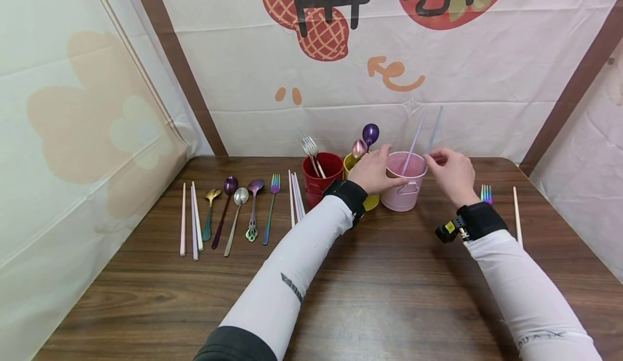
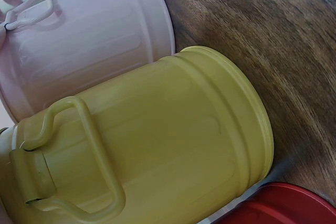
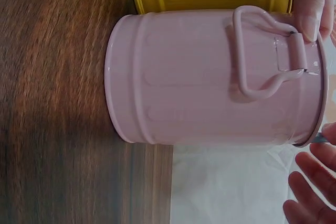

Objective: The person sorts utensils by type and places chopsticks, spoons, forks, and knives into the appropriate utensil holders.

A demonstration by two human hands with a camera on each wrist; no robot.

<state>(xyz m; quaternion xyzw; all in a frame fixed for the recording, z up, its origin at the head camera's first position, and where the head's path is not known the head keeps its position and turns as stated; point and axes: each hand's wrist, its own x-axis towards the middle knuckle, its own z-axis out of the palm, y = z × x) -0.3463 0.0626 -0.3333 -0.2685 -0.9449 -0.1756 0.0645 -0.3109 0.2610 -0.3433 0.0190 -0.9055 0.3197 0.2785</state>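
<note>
My right hand [image 1: 454, 174] pinches a light-blue chopstick [image 1: 436, 128] at the right rim of a pink bucket [image 1: 404, 193]; its lower end is hidden. A lilac chopstick [image 1: 415, 139] leans inside that bucket. My left hand [image 1: 372, 170] spreads over the front of a yellow bucket [image 2: 157, 140], its thumb [image 3: 310, 22] touching the pink bucket's rim beside the handle. From the yellow bucket rise a purple spoon [image 1: 370, 133] and a pink spoon [image 1: 359, 149]. The red bucket [image 1: 323, 171] to the left holds forks [image 1: 309, 147].
Chopsticks [image 1: 194, 220], several spoons [image 1: 237, 212] and a rainbow fork [image 1: 271, 209] lie on the left. More chopsticks [image 1: 295, 196] lie by the red bucket. Another rainbow fork [image 1: 486, 194] and a pale chopstick [image 1: 517, 217] lie right. A printed cloth [image 1: 233, 79] hangs behind the table.
</note>
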